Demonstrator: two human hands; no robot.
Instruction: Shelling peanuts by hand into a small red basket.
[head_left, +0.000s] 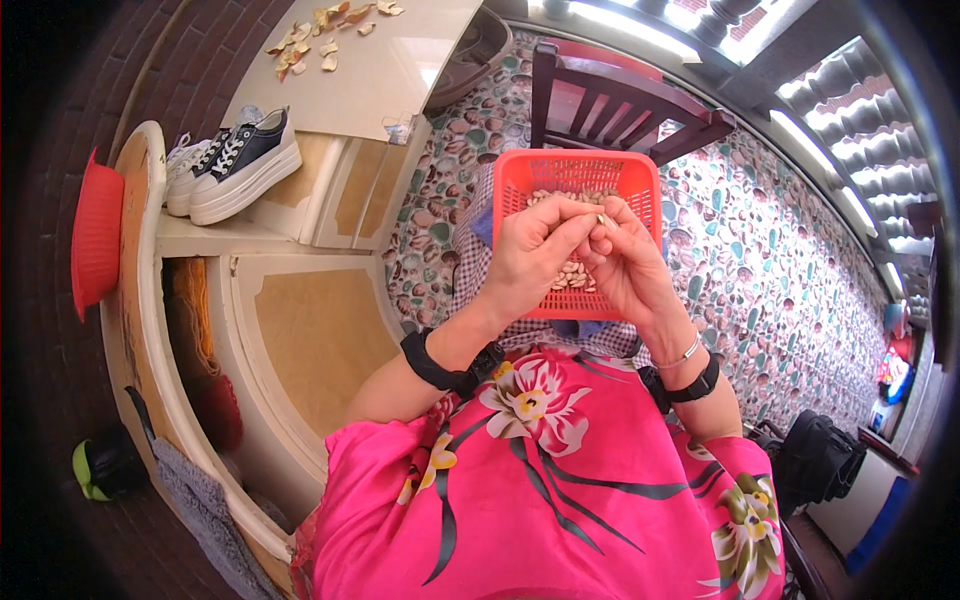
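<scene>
My left hand (536, 244) and my right hand (634, 259) meet above a red plastic basket (517, 166) with slotted walls. Pinched between the fingertips of both is a small yellowish-green piece (601, 219), perhaps a nut or seed; the fingers cover much of it. Loose pale nuts (571, 277), pistachio-like in shape, lie on the basket floor, partly hidden beneath my hands. The basket rests on my lap over a checked cloth (469, 262).
To the left, a cream cabinet (322, 337) carries dark canvas sneakers (244, 161) and, on its higher top, dried peel pieces (300, 45). A red basin (97, 232) stands at its outer edge. Ahead is a dark wooden chair (615, 105). A black bag (821, 454) sits at right.
</scene>
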